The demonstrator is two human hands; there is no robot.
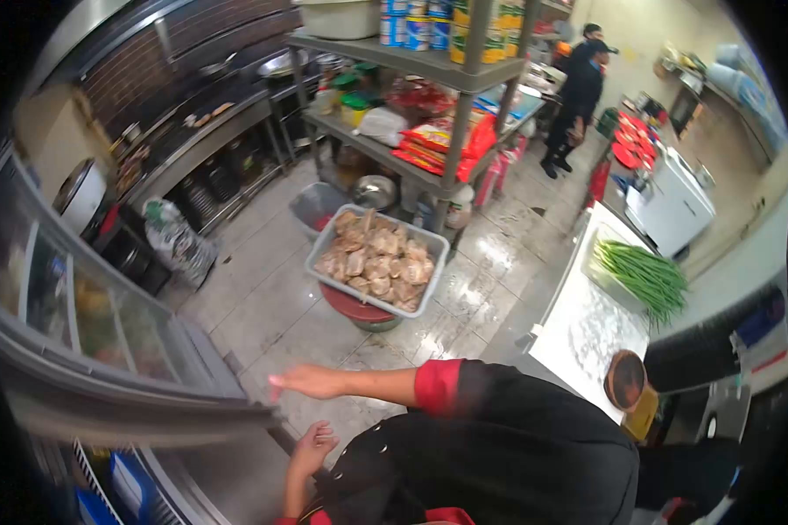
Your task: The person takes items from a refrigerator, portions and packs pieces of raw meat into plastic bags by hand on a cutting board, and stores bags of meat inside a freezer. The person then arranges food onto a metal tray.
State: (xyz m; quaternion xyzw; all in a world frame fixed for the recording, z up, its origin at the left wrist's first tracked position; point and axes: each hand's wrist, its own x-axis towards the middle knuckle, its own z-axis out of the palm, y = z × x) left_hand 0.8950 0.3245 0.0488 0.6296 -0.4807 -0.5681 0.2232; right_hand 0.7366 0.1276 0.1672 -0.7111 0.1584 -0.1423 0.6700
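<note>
My right hand [308, 381] reaches left with its fingers stretched out and blurred at the tips, close to the edge of a glass-fronted door [153, 346]. Whether it touches the door cannot be made out. My left hand [315, 446] is below it, empty, with loosely bent fingers apart, in front of my black jacket. Beyond my hands, a grey tub [441, 263] full of raw-looking meat pieces [381, 258] rests on a round red lid [352, 306] over a container on the floor.
A metal shelf [385, 54] holds cans and red packets. At the right, a white counter [578, 337] bears green stalks [643, 273] and a brown bowl [625, 381]. A stuffed bag [179, 241] stands at the left. Two people in dark clothes [578, 96] are at the back.
</note>
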